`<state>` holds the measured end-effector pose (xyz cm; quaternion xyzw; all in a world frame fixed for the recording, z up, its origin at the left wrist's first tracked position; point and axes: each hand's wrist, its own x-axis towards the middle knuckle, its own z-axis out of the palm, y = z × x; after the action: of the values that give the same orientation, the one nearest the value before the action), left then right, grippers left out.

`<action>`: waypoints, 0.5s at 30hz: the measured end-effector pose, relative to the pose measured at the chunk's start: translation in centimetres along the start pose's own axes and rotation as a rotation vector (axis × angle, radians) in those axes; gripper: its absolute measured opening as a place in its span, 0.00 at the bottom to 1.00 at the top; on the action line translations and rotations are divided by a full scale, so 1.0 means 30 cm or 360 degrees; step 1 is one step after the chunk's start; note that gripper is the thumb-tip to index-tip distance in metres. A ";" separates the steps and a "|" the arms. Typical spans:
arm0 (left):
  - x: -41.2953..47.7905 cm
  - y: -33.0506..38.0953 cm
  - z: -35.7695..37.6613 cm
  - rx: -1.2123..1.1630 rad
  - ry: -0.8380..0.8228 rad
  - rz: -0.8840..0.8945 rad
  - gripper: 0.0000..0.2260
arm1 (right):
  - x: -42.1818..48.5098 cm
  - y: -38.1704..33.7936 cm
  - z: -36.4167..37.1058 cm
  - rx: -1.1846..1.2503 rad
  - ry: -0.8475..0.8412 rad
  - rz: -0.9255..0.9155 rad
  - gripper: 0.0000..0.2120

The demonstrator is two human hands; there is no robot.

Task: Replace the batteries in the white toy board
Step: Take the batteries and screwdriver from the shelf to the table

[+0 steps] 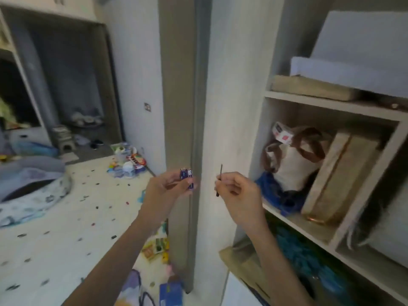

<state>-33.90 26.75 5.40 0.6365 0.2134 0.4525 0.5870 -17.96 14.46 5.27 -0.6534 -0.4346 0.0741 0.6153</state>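
Observation:
My left hand [167,191] is raised in front of me and pinches blue batteries [187,176], at least two, upright between thumb and fingers. My right hand [238,191] is closed around a thin dark screwdriver [219,180], whose metal tip sticks up above my fingers and whose lower end shows below them. Both hands hover in front of the edge of an open wardrobe door [183,129]. A white toy board does not stand out anywhere in view; a heap of toys [129,162] lies far back on the floor mat.
An open shelf unit [331,102] on the right holds a cloth bag with brown handles [293,160], flat beige cases and blue fabric. A speckled play mat [66,217] covers the floor at left, with a round cushion bed [33,184] and small boxes near my feet.

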 end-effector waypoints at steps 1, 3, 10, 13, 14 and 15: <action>-0.003 0.013 -0.132 0.0036 0.0096 0.0023 0.07 | 0.016 -0.023 0.124 0.0046 -0.0091 -0.0025 0.03; -0.021 0.032 -0.392 0.0102 0.0262 0.0019 0.06 | 0.029 -0.077 0.371 0.0177 -0.0244 -0.0047 0.04; -0.113 0.116 -1.215 0.0256 0.0777 0.0015 0.09 | 0.003 -0.252 1.182 0.0341 -0.0720 -0.0163 0.05; -0.145 0.151 -1.474 0.0328 0.0914 0.0040 0.07 | -0.016 -0.326 1.471 0.0389 -0.0865 -0.0204 0.04; -0.149 0.159 -1.549 0.0349 0.0961 0.0046 0.08 | -0.020 -0.350 1.556 0.0413 -0.0910 -0.0217 0.04; -0.149 0.164 -1.620 0.0362 0.1000 0.0044 0.08 | -0.021 -0.372 1.636 0.0431 -0.0955 -0.0225 0.04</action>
<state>-77.58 48.99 3.78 0.5303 0.4244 0.6078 0.4114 -54.66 48.83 3.30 -0.4831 -0.6269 0.2772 0.5448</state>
